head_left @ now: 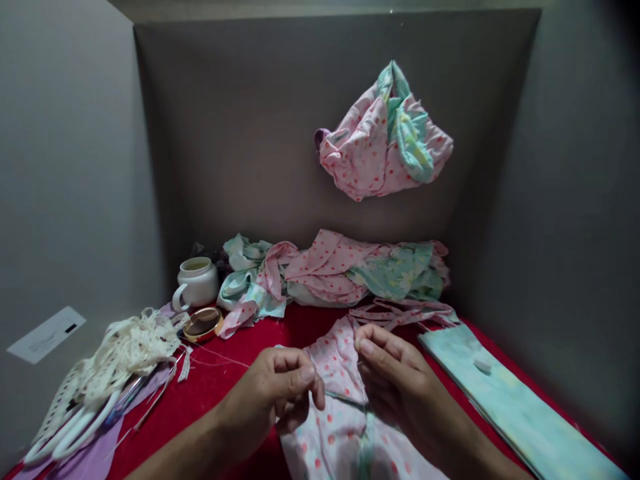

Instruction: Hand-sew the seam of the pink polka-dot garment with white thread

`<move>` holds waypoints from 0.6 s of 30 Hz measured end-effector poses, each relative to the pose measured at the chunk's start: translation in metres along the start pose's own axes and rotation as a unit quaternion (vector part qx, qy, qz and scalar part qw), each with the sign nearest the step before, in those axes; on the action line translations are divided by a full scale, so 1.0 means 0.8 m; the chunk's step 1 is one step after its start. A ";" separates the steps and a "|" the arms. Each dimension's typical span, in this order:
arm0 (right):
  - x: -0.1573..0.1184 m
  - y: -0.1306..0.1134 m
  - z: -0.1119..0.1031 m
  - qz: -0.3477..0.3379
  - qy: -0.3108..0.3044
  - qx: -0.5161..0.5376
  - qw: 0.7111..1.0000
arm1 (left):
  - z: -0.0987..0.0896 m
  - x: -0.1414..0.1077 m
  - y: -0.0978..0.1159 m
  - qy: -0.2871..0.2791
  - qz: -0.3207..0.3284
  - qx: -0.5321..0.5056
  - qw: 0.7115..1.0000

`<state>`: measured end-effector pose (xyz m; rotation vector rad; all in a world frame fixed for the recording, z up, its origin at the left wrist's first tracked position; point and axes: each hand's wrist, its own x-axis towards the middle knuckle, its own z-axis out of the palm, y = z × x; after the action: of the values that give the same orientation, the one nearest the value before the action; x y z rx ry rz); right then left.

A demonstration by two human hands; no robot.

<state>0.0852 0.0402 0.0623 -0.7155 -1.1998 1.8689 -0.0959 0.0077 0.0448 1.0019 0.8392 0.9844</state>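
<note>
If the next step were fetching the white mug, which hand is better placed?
Left, most likely. The left hand is nearer the white mug, which stands at the back left. The right hand is farther across, by the pink dotted cloth.

ok so the left hand (287,387) is bare, around 7 o'clock, and the right hand (407,377), also bare, sits near 5. Left forearm (193,437) and right forearm (467,437) are uncovered too, and the thumbnails (367,347) look short tbh.
</note>
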 end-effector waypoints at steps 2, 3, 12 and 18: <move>0.008 -0.008 -0.002 -0.021 0.003 0.012 1.000 | 0.003 0.003 0.013 0.007 0.004 -0.019 1.000; 0.012 -0.012 -0.002 -0.035 0.003 0.012 0.999 | 0.006 0.004 0.020 0.010 0.005 -0.023 1.000; 0.030 -0.040 -0.008 -0.090 0.008 -0.019 0.996 | 0.008 0.009 0.053 0.036 0.059 0.037 0.997; 0.025 -0.047 -0.014 -0.081 -0.036 -0.021 0.996 | -0.005 0.023 0.040 0.120 0.148 0.159 0.969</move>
<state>0.0948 0.0715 0.0917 -0.5598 -1.3055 1.7527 -0.1016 0.0328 0.0714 1.3279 1.0935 1.2680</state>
